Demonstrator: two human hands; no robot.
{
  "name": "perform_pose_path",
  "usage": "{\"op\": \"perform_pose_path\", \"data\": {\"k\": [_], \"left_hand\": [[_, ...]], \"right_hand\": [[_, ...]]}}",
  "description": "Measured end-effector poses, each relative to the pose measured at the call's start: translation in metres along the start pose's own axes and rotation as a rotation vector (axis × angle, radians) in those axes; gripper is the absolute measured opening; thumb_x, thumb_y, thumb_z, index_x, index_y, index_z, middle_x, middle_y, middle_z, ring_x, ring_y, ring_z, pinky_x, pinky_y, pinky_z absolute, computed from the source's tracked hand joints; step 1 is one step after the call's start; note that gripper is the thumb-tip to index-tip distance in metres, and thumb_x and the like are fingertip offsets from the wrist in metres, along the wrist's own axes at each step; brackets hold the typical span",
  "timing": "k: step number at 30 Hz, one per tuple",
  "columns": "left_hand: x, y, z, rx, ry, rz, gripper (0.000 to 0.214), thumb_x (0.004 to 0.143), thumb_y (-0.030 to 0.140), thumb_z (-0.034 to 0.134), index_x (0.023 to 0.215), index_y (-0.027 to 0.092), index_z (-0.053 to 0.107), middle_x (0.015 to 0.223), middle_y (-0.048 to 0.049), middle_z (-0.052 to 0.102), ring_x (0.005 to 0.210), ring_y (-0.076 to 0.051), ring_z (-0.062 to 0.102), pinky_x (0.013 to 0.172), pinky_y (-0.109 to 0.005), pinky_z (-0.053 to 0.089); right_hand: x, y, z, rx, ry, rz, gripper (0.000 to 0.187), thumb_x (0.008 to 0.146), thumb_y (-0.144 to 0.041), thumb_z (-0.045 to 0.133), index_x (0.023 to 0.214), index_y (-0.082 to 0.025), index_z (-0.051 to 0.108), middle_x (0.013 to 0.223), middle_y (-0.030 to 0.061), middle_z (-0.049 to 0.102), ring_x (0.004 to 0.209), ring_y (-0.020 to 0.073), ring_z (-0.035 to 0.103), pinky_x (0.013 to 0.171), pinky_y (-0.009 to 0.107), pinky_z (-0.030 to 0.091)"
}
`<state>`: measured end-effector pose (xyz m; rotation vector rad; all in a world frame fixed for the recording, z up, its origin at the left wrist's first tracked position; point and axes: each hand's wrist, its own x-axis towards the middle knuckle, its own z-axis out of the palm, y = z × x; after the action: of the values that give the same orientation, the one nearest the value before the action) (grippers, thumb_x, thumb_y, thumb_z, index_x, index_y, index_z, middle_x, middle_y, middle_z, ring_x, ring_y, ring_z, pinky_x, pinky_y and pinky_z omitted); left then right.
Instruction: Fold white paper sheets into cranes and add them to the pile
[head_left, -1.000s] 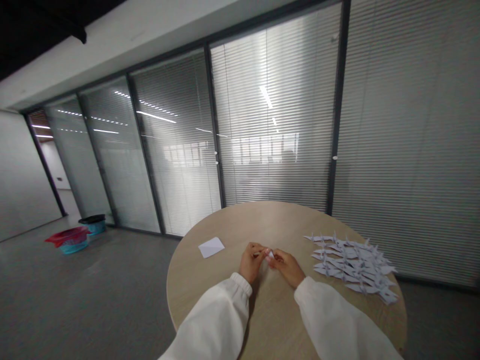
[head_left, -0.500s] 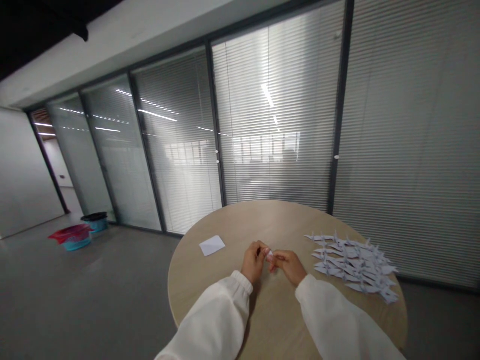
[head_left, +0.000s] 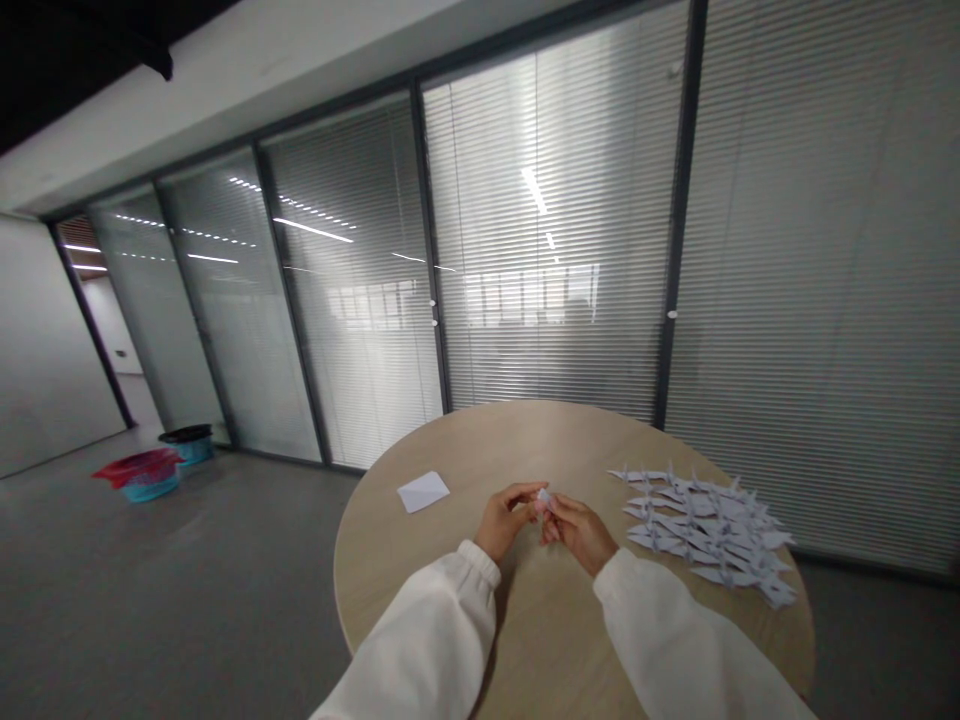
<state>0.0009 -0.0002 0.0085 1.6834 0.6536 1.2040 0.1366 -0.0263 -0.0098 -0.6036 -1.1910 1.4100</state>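
Observation:
Over the middle of the round wooden table [head_left: 555, 430], both my hands meet at a small folded piece of white paper [head_left: 544, 496]. My left hand [head_left: 508, 520] pinches it from the left with thumb and fingers. From the right, my right hand [head_left: 579, 530] grips the same paper, fingers curled beneath it. Much of the paper is hidden by my fingers, so its folded shape is unclear. Farther left on the tabletop lies a flat stack or sheet of white paper [head_left: 424, 492]. Many folded paper cranes [head_left: 705, 525] sit in rows at the right.
On the grey floor at the left stand a blue bin with a red liner [head_left: 146, 478] and another blue bin with a black liner [head_left: 189, 445]. A glass partition with blinds [head_left: 555, 250] rises right behind the table.
My fingers have shifted around the folded paper, and more of its white tip shows above them. The left fingers stretch further over it. The cranes and the flat paper stay put.

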Motion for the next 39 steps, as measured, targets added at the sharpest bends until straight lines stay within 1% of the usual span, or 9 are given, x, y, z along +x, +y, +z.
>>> {"op": "perform_pose_path", "data": {"k": [5, 10, 16, 18, 22, 26, 30, 35, 39], "left_hand": [[0.0, 0.002, 0.0, 0.029, 0.024, 0.03, 0.034, 0.061, 0.035, 0.066, 0.089, 0.016, 0.066, 0.084, -0.0087, 0.065, 0.073, -0.018, 0.056, 0.06, -0.027, 0.044], [-0.002, 0.005, 0.0, 0.027, 0.024, 0.034, 0.031, 0.062, 0.032, 0.066, 0.088, 0.016, 0.067, 0.084, -0.0082, 0.065, 0.076, -0.019, 0.057, 0.062, -0.027, 0.045], [-0.002, 0.007, 0.0, 0.023, 0.029, 0.008, 0.032, 0.061, 0.033, 0.067, 0.088, 0.016, 0.067, 0.085, -0.0084, 0.066, 0.075, -0.019, 0.057, 0.06, -0.026, 0.045], [-0.001, 0.005, 0.0, 0.009, 0.042, 0.011, 0.03, 0.061, 0.033, 0.067, 0.085, 0.016, 0.068, 0.083, -0.0084, 0.066, 0.073, -0.018, 0.057, 0.059, -0.025, 0.045], [0.0, 0.001, -0.001, -0.002, 0.074, 0.03, 0.027, 0.061, 0.033, 0.067, 0.082, 0.016, 0.069, 0.079, -0.008, 0.066, 0.067, -0.016, 0.057, 0.055, -0.024, 0.043], [0.0, 0.001, -0.002, 0.05, 0.089, 0.041, 0.029, 0.064, 0.034, 0.064, 0.085, 0.016, 0.068, 0.079, -0.0083, 0.065, 0.067, -0.016, 0.056, 0.053, -0.023, 0.043], [0.0, 0.001, -0.003, 0.104, 0.098, 0.044, 0.03, 0.064, 0.036, 0.063, 0.087, 0.018, 0.068, 0.084, -0.0085, 0.064, 0.068, -0.016, 0.056, 0.052, -0.022, 0.043], [0.0, -0.002, -0.003, 0.163, 0.129, 0.068, 0.029, 0.066, 0.038, 0.061, 0.085, 0.017, 0.068, 0.079, -0.008, 0.063, 0.066, -0.016, 0.056, 0.051, -0.022, 0.044], [0.0, -0.004, -0.004, 0.242, 0.155, 0.07, 0.029, 0.066, 0.039, 0.06, 0.084, 0.017, 0.068, 0.078, -0.0072, 0.064, 0.064, -0.015, 0.056, 0.05, -0.022, 0.045]], "right_hand": [[-0.002, -0.003, 0.002, 0.026, 0.008, 0.013, 0.03, 0.069, -0.046, 0.052, 0.059, -0.018, 0.052, 0.043, -0.0058, 0.038, 0.043, 0.0096, 0.039, 0.055, 0.029, 0.043], [-0.002, -0.003, 0.002, 0.079, -0.013, 0.004, 0.027, 0.071, -0.042, 0.051, 0.06, -0.018, 0.053, 0.044, -0.0054, 0.038, 0.044, 0.0094, 0.039, 0.056, 0.029, 0.043], [-0.003, -0.006, 0.004, 0.072, 0.002, 0.014, 0.026, 0.069, -0.042, 0.054, 0.061, -0.017, 0.055, 0.042, -0.0058, 0.038, 0.042, 0.0097, 0.039, 0.056, 0.03, 0.043], [-0.003, -0.006, 0.004, 0.072, -0.005, 0.01, 0.027, 0.07, -0.042, 0.053, 0.061, -0.017, 0.056, 0.043, -0.0053, 0.039, 0.042, 0.0098, 0.04, 0.056, 0.031, 0.044], [0.0, 0.0, 0.001, 0.068, -0.02, -0.02, 0.028, 0.072, -0.044, 0.052, 0.068, -0.016, 0.058, 0.05, -0.0027, 0.048, 0.047, 0.0105, 0.045, 0.056, 0.029, 0.044], [0.004, 0.005, -0.005, -0.082, 0.011, -0.073, 0.034, 0.071, -0.049, 0.052, 0.074, -0.015, 0.059, 0.062, 0.0005, 0.055, 0.056, 0.012, 0.051, 0.055, 0.026, 0.043], [0.005, 0.004, -0.008, -0.31, 0.097, -0.14, 0.038, 0.07, -0.054, 0.05, 0.078, -0.017, 0.058, 0.071, 0.002, 0.058, 0.069, 0.0156, 0.054, 0.06, 0.026, 0.044], [0.004, 0.001, -0.008, -0.456, 0.172, -0.251, 0.036, 0.071, -0.05, 0.052, 0.087, -0.019, 0.055, 0.084, 0.005, 0.061, 0.077, 0.018, 0.056, 0.066, 0.029, 0.045], [0.004, 0.0, -0.008, -0.543, 0.181, -0.308, 0.033, 0.072, -0.046, 0.052, 0.089, -0.018, 0.056, 0.085, 0.0067, 0.062, 0.081, 0.019, 0.057, 0.073, 0.031, 0.045]]}}
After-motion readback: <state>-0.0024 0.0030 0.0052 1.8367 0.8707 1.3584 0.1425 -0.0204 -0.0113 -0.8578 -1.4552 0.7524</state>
